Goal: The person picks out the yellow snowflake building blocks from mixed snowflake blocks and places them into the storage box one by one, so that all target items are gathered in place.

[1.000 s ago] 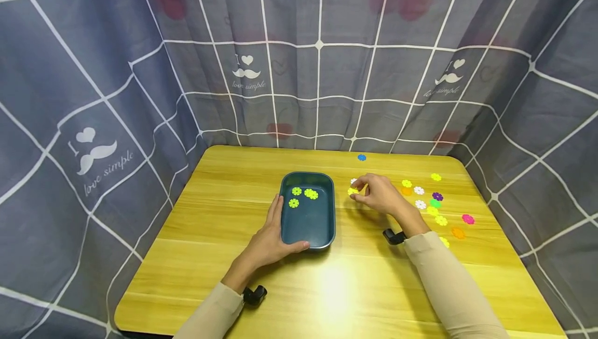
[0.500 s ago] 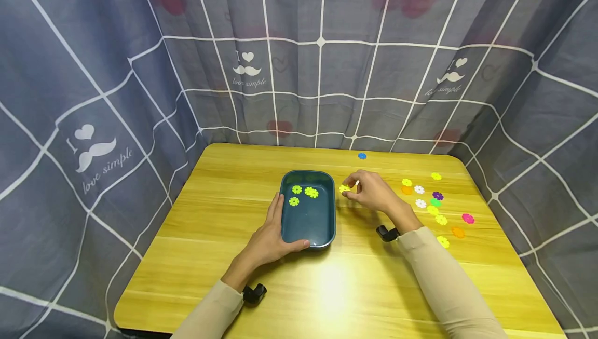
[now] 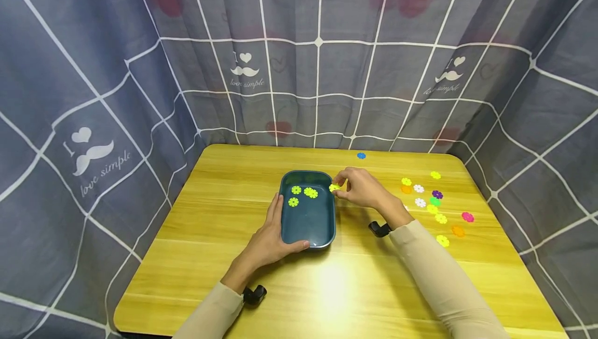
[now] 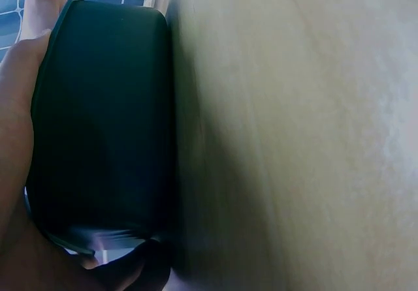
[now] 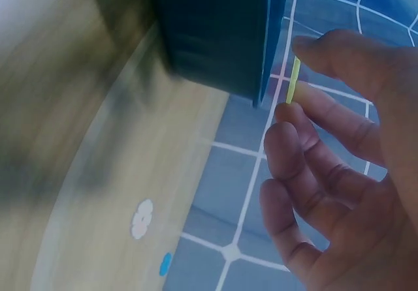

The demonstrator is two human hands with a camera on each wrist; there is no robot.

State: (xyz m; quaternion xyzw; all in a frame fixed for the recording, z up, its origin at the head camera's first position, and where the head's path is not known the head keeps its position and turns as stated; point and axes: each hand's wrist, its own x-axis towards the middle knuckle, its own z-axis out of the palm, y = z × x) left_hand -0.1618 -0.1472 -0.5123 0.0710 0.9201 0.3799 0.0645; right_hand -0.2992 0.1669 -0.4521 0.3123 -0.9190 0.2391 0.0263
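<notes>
My left hand (image 3: 264, 243) holds the near-left corner of a dark blue-green rectangular tray (image 3: 308, 227), fingers along its left side and thumb at the near rim. In the left wrist view that hand (image 4: 16, 128) lies against the tray's wall (image 4: 104, 121). My right hand (image 3: 363, 188) pinches a yellow flower-shaped disc (image 3: 334, 187) at the tray's right rim. Seen edge-on in the right wrist view, the same disc (image 5: 292, 80) sits between thumb and fingers. Several yellow-green flower discs (image 3: 293, 202) lie in the tray's far half.
Right of the tray, loose flower discs in several colours are spread on the wooden table (image 3: 210, 199), among them a pink disc (image 3: 467, 217) and an orange disc (image 3: 458, 231). A blue disc (image 3: 361, 156) lies near the far edge. A grey checked curtain (image 3: 289, 95) surrounds the table.
My right hand has moved left from the table to the tray's right rim, bringing the yellow flower disc with it. The left hand and the tray have stayed in place.
</notes>
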